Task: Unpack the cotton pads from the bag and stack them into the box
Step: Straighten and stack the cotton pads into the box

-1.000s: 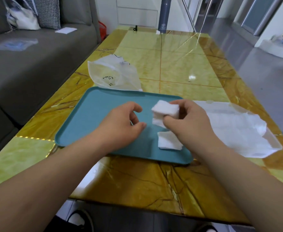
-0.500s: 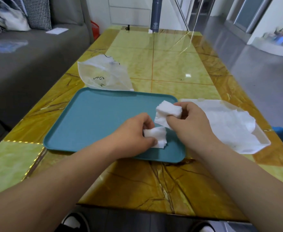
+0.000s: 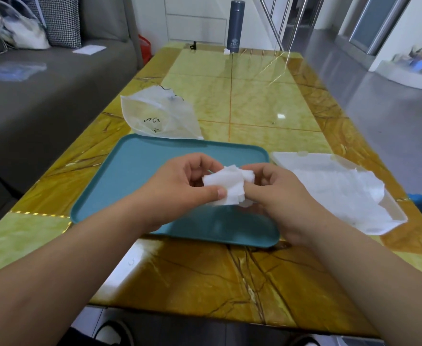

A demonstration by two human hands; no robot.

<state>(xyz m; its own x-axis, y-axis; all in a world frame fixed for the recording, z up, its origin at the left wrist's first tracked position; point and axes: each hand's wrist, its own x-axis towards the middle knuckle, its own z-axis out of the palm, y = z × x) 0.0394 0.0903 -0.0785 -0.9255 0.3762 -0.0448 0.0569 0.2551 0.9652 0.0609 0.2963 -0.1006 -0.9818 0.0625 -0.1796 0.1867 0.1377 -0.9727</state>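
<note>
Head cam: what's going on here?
A person holds a small bunch of white cotton pads in both hands above the teal tray. The left hand pinches the near edge, and the right hand grips the other side. The clear plastic bag lies beyond the tray. The clear box, with white material inside, sits to the right.

Left hand (image 3: 177, 183), right hand (image 3: 282, 196) meet (fingers (image 3: 214, 192) curled).

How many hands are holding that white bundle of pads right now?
2. The left hand grips the cotton pads from the left, thumb on top; the right hand holds their right side, both above the teal tray.
</note>
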